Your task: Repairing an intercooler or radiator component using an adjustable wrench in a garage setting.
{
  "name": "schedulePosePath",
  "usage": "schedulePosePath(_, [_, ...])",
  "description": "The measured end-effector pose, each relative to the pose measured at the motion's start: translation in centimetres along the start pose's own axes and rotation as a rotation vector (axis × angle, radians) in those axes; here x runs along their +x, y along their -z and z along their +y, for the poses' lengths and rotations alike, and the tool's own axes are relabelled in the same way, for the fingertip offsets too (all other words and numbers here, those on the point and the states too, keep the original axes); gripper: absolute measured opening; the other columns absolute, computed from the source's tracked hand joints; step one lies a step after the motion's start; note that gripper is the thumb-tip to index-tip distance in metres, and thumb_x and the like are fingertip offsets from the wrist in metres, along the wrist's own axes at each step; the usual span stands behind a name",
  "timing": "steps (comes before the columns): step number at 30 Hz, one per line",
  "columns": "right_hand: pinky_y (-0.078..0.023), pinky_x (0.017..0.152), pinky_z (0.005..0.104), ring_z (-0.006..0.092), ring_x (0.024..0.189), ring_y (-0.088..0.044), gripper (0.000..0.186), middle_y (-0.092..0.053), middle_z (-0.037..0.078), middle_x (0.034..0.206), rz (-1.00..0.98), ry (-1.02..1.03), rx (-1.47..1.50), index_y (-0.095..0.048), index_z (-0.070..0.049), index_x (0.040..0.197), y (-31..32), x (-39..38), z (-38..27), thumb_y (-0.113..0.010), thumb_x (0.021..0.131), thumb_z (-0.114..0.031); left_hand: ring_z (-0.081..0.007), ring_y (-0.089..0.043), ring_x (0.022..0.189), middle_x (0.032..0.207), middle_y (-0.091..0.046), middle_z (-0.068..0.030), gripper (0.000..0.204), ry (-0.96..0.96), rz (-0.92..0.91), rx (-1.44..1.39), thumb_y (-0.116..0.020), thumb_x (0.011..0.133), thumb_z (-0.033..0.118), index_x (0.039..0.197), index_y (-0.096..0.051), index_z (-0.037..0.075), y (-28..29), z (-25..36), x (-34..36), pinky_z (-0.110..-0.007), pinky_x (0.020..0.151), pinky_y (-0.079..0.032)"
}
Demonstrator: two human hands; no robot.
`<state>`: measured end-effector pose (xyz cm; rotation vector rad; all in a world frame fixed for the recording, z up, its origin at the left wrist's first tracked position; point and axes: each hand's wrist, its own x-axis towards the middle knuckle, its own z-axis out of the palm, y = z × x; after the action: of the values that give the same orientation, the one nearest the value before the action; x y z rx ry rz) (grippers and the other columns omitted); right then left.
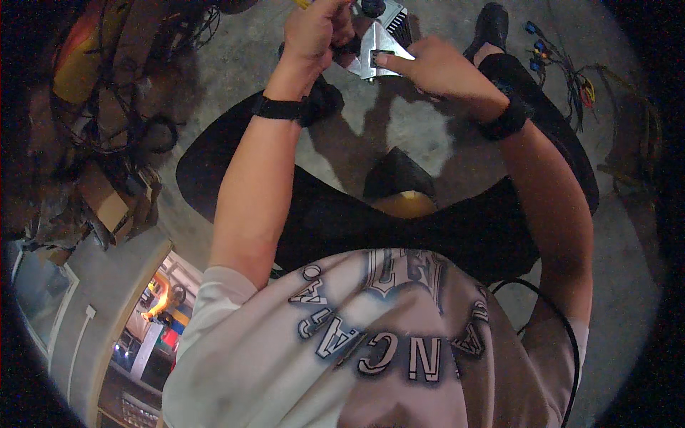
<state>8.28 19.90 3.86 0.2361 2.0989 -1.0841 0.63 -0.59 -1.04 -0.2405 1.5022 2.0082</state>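
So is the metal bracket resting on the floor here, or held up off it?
Held up off it. The right hand pinches the angled metal bracket above the concrete floor; the left hand is fisted around a tool handle beside it.

A grey concrete floor (421, 128) carries everything in view. At the right of the floor lies a loose bundle of coloured wires (564, 71) with blue connectors, and beyond it, near the rim, a dim heap of cables (628, 135). At the left, a pile of cardboard pieces (107, 200) and tangled dark cords (107, 107) rests on the floor, beside a grey cabinet (107, 285).
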Motion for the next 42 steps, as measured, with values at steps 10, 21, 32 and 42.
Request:
schedulePosePath(10, [-0.046, 0.041, 0.0314, 0.0150, 0.049, -0.058, 0.043, -0.056, 0.006, 0.059, -0.160, -0.011, 0.215, -0.059, 0.002, 0.085, -0.3, -0.4, 1.5, -0.067, 0.090, -0.039, -0.0167, -0.052, 0.051, 0.063, -0.056, -0.0030, 0.025, -0.079, 0.409, 0.023, -0.062, 0.090, 0.031, 0.077, -0.058, 0.009, -2.8, -0.5, -0.2, -0.031, 0.050, -0.041])
schedulePosePath(21, [-0.051, 0.051, 0.0328, 0.0176, 0.055, -0.061, 0.034, -0.060, 0.008, 0.070, -0.294, 0.011, 0.377, -0.059, 0.003, 0.094, -1.1, -0.9, 3.9, -0.059, 0.096, -0.030, -0.0170, -0.044, 0.048, 0.058, -0.044, -0.0009, 0.027, -0.199, 0.529, 0.006, -0.059, 0.091, 0.032, 0.075, -0.049, 0.014, -5.9, -0.1, -1.1, -0.032, 0.045, -0.035])
schedulePosePath(32, [-0.059, 0.057, 0.0368, 0.0259, 0.070, -0.069, 0.026, -0.063, 0.015, 0.081, -0.398, -0.024, 0.513, -0.053, 0.006, 0.107, 1.4, -3.1, 3.8, -0.051, 0.096, -0.017, -0.0187, -0.044, 0.043, 0.054, -0.041, -0.0031, 0.033, -0.179, 0.735, -0.151, -0.059, 0.088, 0.030, 0.066, -0.044, 0.011, -6.0, -0.3, -0.5, -0.033, 0.043, -0.034])
schedulePosePath(42, [-0.057, 0.052, 0.0357, 0.0221, 0.061, -0.065, 0.021, -0.058, 0.010, 0.076, -0.544, -0.118, 0.817, -0.051, 0.000, 0.104, -1.2, -3.7, 5.6, -0.055, 0.098, -0.020, -0.0177, -0.040, 0.042, 0.053, -0.040, -0.0025, 0.033, -0.203, 0.911, -0.175, -0.059, 0.087, 0.027, 0.065, -0.042, 0.010, -8.3, 1.0, 1.6, -0.033, 0.040, -0.030])
